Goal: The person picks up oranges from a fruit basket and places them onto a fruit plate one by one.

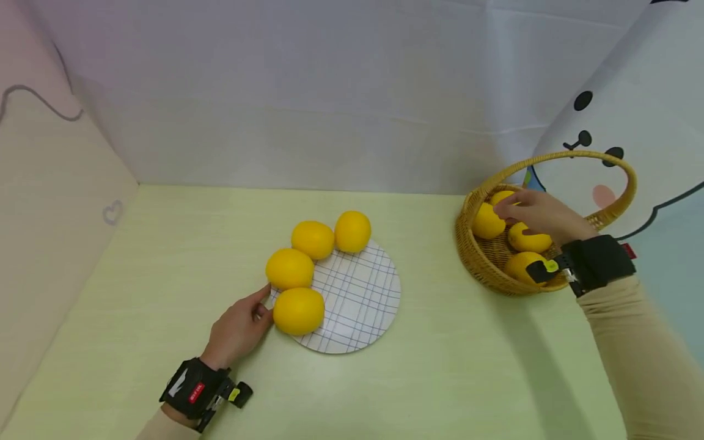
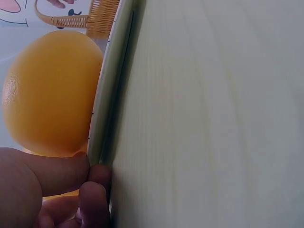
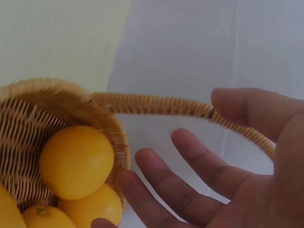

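A round white plate [image 1: 363, 299] with a blue check pattern lies mid-table and carries several yellow lemons along its left and far edge. My left hand [image 1: 264, 305] is at the plate's left rim beside the nearest lemon [image 1: 299, 310]. In the left wrist view the thumb [image 2: 47, 175] and a finger pinch the plate's rim [image 2: 102, 109]. At the right, a wicker basket [image 1: 467, 244] holds several more lemons. My right hand [image 1: 508, 211] hovers inside it just over a lemon [image 1: 488, 221], with its fingers [image 3: 156, 171] spread and holding nothing.
The basket's arched handle [image 1: 577, 156] passes over my right hand. White cloth walls enclose the pale green table [image 1: 165, 275] at the back and sides. Bare tabletop stretches left of the plate and between plate and basket.
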Tool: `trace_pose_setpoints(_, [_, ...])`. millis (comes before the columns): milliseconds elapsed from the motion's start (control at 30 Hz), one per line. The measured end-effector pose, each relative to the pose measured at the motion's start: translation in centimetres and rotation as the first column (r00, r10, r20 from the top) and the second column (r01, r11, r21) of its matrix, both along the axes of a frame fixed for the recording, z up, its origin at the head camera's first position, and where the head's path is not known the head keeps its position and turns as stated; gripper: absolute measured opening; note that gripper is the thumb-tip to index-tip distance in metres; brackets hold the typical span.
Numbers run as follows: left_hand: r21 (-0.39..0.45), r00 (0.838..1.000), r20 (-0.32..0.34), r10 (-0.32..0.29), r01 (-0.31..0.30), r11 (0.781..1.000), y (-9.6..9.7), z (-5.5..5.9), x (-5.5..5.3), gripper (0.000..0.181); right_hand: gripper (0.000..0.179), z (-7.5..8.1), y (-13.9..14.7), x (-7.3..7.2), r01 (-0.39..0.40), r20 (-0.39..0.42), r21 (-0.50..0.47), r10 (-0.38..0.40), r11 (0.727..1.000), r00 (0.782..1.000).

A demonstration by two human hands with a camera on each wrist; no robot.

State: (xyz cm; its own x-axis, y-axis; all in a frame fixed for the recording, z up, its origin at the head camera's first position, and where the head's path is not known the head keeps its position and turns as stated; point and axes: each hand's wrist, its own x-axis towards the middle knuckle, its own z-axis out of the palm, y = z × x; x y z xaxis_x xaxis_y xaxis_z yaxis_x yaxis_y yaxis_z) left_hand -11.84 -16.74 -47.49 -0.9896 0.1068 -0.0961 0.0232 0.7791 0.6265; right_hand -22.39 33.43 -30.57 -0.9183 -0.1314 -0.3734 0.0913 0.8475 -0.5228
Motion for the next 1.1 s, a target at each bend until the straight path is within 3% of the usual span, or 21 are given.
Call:
trace_pose_setpoints(233, [-0.005,1.000,-0.006,0.004,-0.004,1.000,0.0,-0.4,-0.2,0.052,0.079,-3.3,2.2,-0.9,-0.057,0.020,0.209,0.054,0.976,0.998])
trace_pose_setpoints(467, [0.000,1.000,0.000,0.002,-0.002,1.000,0.2,-0.5,-0.3,0.053,0.077,-6.1,3.7,-0.8,-0.077,0.113,0.238,0.051,0.968,0.992])
trace_pose_setpoints(667, [0.007,1.000,-0.009,-0.002,0.002,1.000,0.4,-0.4,-0.3,0.053,0.078,-6.8,4.3,-1.0,-0.149,0.192,0.311,0.092,0.939,0.977])
trace_pose_setpoints(900, [0.005,1.000,-0.002,-0.002,0.002,1.000,0.5,-0.4,-0.3,0.054,0.068,-7.4,4.8,-0.7,-0.111,0.324,0.271,0.018,0.956,0.946])
trace_pose_setpoints(1000, [0.005,1.000,-0.003,-0.004,0.004,1.000,0.5,-0.5,-0.4,0.054,0.070,-7.7,5.1,-0.5,-0.158,0.343,0.281,0.054,0.947,0.938])
trace_pose_setpoints(1100, [0.006,1.000,-0.003,-0.005,0.005,1.000,0.5,-0.5,-0.4,0.054,0.068,-7.9,5.2,-0.5,-0.224,0.323,0.321,0.116,0.920,0.939])
